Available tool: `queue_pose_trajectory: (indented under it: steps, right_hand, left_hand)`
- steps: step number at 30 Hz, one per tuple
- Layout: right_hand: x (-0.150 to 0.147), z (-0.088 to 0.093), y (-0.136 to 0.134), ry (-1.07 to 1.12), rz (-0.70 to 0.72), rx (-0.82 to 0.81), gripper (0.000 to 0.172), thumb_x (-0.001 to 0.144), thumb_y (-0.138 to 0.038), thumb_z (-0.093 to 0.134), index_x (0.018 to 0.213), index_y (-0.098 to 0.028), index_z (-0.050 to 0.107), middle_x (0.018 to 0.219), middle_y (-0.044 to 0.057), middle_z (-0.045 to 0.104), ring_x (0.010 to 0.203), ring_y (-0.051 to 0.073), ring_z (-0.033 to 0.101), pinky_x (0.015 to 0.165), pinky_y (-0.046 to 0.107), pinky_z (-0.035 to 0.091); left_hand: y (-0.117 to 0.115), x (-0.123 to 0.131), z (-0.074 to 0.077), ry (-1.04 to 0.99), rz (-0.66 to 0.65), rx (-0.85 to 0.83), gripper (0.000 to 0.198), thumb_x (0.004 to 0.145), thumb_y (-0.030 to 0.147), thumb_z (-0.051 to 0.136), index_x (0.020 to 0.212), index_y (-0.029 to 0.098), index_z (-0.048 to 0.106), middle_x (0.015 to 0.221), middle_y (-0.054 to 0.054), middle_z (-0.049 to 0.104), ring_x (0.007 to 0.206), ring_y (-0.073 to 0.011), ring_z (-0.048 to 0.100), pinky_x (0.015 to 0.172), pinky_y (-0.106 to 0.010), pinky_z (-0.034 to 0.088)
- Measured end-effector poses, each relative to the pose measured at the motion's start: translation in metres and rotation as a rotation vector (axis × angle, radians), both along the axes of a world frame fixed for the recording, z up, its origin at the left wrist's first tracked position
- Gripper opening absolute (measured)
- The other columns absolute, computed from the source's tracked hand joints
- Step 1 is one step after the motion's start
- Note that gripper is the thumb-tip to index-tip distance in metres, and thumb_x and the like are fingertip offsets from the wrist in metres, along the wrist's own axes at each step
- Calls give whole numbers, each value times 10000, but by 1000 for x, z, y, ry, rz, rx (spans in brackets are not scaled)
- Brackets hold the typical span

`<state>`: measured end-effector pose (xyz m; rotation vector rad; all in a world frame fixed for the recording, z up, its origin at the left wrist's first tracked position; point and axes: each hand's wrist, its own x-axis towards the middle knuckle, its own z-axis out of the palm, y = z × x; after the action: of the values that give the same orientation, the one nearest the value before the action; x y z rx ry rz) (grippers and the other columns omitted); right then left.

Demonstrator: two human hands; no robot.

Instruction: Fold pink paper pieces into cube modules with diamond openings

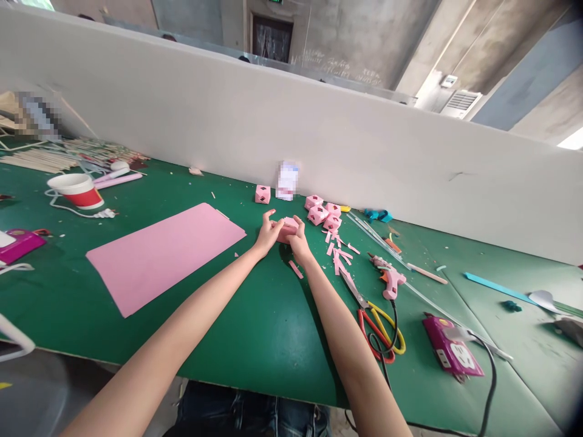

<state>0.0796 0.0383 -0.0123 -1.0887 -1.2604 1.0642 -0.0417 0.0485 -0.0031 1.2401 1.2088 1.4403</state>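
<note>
Between my two hands, just above the green table [255, 328], is a small folded pink paper piece [286, 230]. My left hand [268, 233] grips its left side with thumb and fingers, while my right hand [299, 240] closes on its right side. Part of the piece is hidden by my fingers. A pink paper strip [296, 269] lies just below my right hand. Finished-looking pink paper shapes with diamond holes [317, 213] are clustered to the right, and a single one [263, 194] stands behind my left hand. A large pink paper sheet [166, 258] lies flat on the left.
Right of my hands are pink paper scraps [339, 252], scissors [378, 328] with red and yellow handles, a pink glue gun [390, 282] and a purple power strip [453, 349]. A red-and-white paper cup [82, 193] stands left. A white partition [204, 115] borders the table's back.
</note>
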Motion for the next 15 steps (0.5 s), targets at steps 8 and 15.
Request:
queue_pose_trajectory:
  steps: [8,15]
  right_hand:
    - [8,2,-1,-79,-42,41,323,993,-388,686,1224,-164,664,1226,86,699,1053,222,704,912,431,613]
    - [4,1,-1,-150,-119,17,369,1008,-402,665,1298,-175,642,1294,96,676,1097,239,696,930,452,613]
  left_hand:
    - [-2,0,3,15,7,11,524,917,307,682,1391,188,492,723,59,593,729,-157,631,817,-310,503]
    - [-6,2,0,122,38,73,475,956,305,609,1393,170,479,696,57,583,691,-167,634,789,-320,522]
